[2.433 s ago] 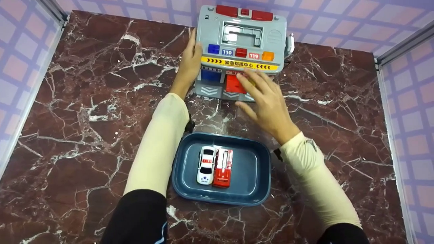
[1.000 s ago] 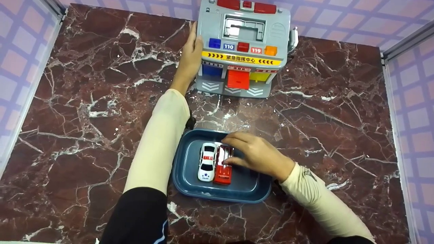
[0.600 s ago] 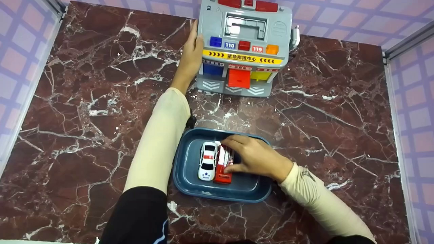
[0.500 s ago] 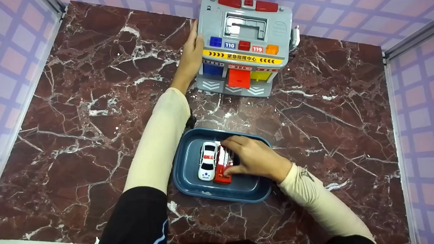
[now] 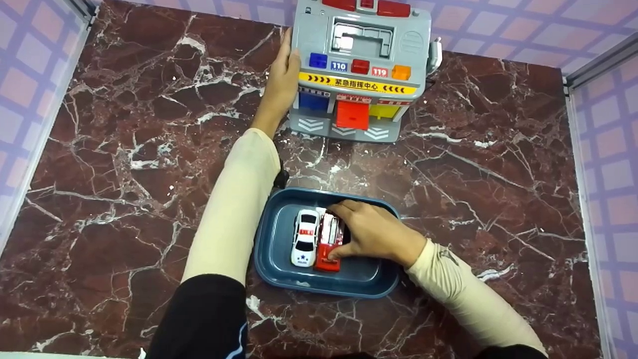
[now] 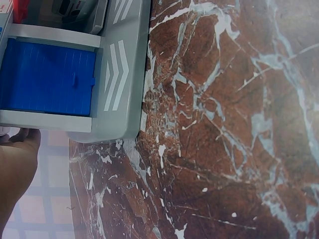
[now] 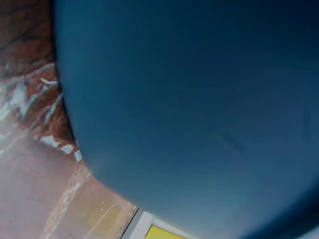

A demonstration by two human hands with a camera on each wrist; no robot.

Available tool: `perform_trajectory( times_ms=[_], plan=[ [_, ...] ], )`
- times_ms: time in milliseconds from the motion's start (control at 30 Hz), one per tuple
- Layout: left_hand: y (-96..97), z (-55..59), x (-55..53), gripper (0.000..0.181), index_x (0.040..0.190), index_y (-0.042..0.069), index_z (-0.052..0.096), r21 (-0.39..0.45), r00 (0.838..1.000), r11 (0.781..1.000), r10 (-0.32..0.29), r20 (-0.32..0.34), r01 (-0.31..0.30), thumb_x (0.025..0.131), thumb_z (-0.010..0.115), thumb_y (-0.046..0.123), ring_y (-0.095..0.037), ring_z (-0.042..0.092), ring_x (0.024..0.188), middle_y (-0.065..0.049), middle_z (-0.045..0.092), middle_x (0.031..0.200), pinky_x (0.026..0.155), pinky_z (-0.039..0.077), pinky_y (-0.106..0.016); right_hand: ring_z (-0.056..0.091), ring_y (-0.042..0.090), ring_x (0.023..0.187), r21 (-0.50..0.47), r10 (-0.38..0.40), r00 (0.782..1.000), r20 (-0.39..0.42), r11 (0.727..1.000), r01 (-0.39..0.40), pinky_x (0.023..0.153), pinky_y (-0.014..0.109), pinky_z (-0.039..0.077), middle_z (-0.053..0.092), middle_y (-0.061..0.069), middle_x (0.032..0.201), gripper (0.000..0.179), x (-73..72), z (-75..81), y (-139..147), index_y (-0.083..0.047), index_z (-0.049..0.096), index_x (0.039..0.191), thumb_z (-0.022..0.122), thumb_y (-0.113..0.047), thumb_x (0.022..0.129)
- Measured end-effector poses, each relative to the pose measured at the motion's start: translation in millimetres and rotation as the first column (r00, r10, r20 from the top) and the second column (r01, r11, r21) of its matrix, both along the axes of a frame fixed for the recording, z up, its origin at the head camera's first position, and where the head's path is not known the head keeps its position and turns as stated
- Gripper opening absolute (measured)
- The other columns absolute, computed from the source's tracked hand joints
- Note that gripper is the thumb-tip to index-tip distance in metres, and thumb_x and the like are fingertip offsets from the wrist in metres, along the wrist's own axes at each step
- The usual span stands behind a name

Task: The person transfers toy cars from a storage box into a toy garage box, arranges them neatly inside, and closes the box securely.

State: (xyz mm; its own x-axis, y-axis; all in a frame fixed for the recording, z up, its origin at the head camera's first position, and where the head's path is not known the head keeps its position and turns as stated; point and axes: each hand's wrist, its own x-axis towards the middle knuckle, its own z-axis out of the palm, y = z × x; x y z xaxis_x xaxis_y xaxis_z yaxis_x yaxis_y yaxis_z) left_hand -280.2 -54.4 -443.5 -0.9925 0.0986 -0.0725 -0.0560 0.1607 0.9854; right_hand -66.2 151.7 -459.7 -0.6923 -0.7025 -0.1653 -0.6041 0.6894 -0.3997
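Observation:
My right hand [image 5: 376, 232] grips a red toy fire truck [image 5: 329, 249] lengthwise, thumb at its front end and fingers at the rear. The truck stands in a dark blue tray [image 5: 266, 271], beside a white toy police car [image 5: 305, 239]. Against the left side of a grey toy emergency station [image 5: 309, 40] rests my left hand [image 5: 281, 85], its fingers stretched along the wall. The station's red door [image 5: 353, 115] is swung up; its blue door [image 6: 50, 77] and yellow door [image 5: 381, 111] hang down. In the right wrist view, the blurred tray wall [image 7: 174, 109] hides the right hand.
Red marbled tabletop [image 5: 478, 189] surrounds the tray and station. Checkered panels [image 5: 498, 30] close off the back and both sides. A white part [image 5: 435, 55] juts from the station's right side.
My right hand has come from the station's front back to the tray and closed around the fire truck. The left hand has stayed at the station's side.

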Motion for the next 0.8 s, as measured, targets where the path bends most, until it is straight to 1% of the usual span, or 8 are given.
perform_trajectory(
  times_ms=[133,267,367,500,567,700,800],
  plan=[
    [0.1,3.1,2.5,0.057,0.163,0.021,0.009,-0.01,1.0,1.0,0.004,-0.001,-0.005,0.11,0.03,0.027,0.0,0.014,0.149,0.003,0.012,0.169,0.116,0.01,-0.008,0.065,0.031,0.112,0.024,-0.035,0.998,0.056,0.999,0.033,0.094,0.045,0.056,0.066,0.016,0.124,0.091,-1.0,1.1,-1.4,0.0,0.061,0.131,0.079,-0.066,0.072],
    [0.3,5.7,4.8,0.057,0.163,0.02,0.009,0.011,1.0,1.0,0.005,-0.001,-0.005,0.11,0.03,0.026,-0.001,0.016,0.149,0.002,0.012,0.169,0.116,0.011,-0.008,0.067,0.03,0.104,0.025,-0.067,0.995,0.078,0.998,0.065,0.089,0.045,0.057,0.068,0.015,0.118,0.085,-1.4,1.0,-1.9,-0.003,0.062,0.127,0.081,-0.064,0.071],
    [0.0,5.1,5.2,0.057,0.163,0.021,0.009,0.026,1.0,1.0,0.004,0.003,-0.004,0.11,0.03,0.027,-0.001,0.02,0.148,0.004,0.015,0.168,0.117,0.013,-0.009,0.068,0.029,0.096,0.007,-0.094,0.991,0.093,0.996,0.094,0.084,0.045,0.058,0.069,0.013,0.111,0.08,-1.4,0.5,-2.0,-0.005,0.061,0.124,0.082,-0.061,0.072],
    [-0.6,2.1,4.2,0.057,0.163,0.024,0.008,0.02,1.0,1.0,0.003,0.013,-0.003,0.11,0.029,0.029,-0.002,0.024,0.147,0.006,0.016,0.168,0.117,0.015,-0.011,0.068,0.026,0.088,-0.039,-0.112,0.987,0.111,0.992,0.117,0.079,0.044,0.058,0.069,0.011,0.104,0.073,-0.8,0.9,-2.4,-0.007,0.058,0.12,0.085,-0.056,0.072],
    [-0.6,0.8,3.3,0.057,0.163,0.025,0.008,0.025,1.0,1.0,0.0,0.018,-0.001,0.11,0.03,0.03,-0.003,0.024,0.147,0.007,0.015,0.168,0.118,0.016,-0.012,0.067,0.024,0.082,-0.066,-0.115,0.987,0.109,0.99,0.122,0.076,0.042,0.058,0.069,0.009,0.099,0.071,-0.5,1.2,-2.5,-0.008,0.057,0.118,0.086,-0.053,0.072],
    [-0.6,1.0,2.1,0.057,0.163,0.025,0.007,0.025,1.0,1.0,-0.002,0.022,0.002,0.11,0.03,0.03,0.0,0.016,0.149,0.008,0.008,0.168,0.118,0.011,-0.011,0.06,0.018,0.068,-0.132,-0.119,0.991,0.068,0.983,0.128,0.065,0.039,0.055,0.065,0.002,0.084,0.062,-0.3,0.6,-2.3,-0.01,0.055,0.113,0.087,-0.047,0.074],
    [-0.6,4.1,3.0,0.058,0.163,0.023,0.006,0.023,1.0,1.0,-0.004,0.018,0.004,0.111,0.03,0.028,0.001,0.011,0.15,0.007,0.005,0.169,0.117,0.009,-0.009,0.057,0.015,0.064,-0.175,-0.119,0.992,0.035,0.977,0.124,0.061,0.038,0.053,0.063,0.0,0.079,0.056,-0.3,-0.9,-2.0,-0.01,0.056,0.111,0.086,-0.043,0.076]
  ],
)
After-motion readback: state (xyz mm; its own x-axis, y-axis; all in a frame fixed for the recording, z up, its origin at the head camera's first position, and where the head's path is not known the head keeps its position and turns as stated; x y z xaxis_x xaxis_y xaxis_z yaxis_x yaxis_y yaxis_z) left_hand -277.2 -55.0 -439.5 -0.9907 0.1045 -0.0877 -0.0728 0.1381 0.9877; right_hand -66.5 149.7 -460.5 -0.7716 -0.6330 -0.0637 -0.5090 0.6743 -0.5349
